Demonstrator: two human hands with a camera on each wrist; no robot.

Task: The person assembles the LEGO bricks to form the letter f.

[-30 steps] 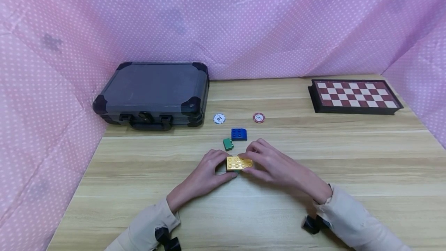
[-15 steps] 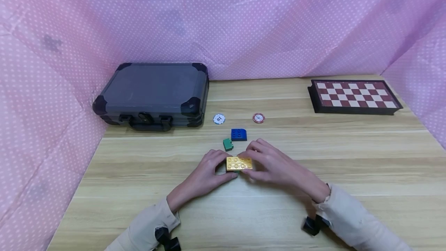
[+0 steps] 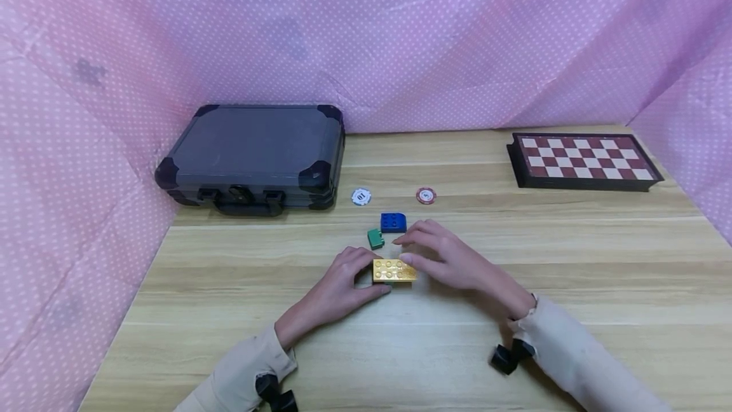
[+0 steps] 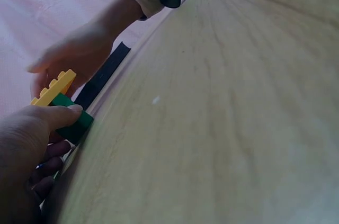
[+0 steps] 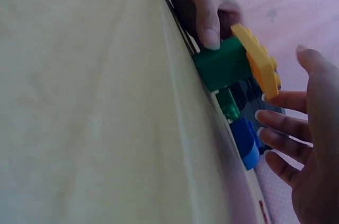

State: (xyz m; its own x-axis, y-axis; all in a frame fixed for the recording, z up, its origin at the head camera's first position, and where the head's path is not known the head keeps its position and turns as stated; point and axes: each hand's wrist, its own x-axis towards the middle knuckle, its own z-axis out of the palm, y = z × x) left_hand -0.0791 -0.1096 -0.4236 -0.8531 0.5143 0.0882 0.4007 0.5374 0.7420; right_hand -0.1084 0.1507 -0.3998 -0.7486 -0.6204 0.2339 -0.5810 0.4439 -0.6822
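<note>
My left hand pinches a green toy brick between thumb and fingers, low at the table surface. A yellow toy brick with studs on top sits on that green one and juts out past it to the right. My right hand is just over the yellow brick's right end, fingers spread and holding nothing. In the right wrist view its index fingertip is very near the yellow end; whether it touches, I cannot tell. Behind them lie a smaller green brick and a blue brick.
A white poker chip and a red poker chip lie farther back on the wooden table. A grey case stands at back left, a chequered board at back right. Pink dotted cloth hangs behind.
My right hand has let go of the yellow brick's right end; its fingers have spread and it has lifted a little. The left hand and both stacked bricks stay in place.
</note>
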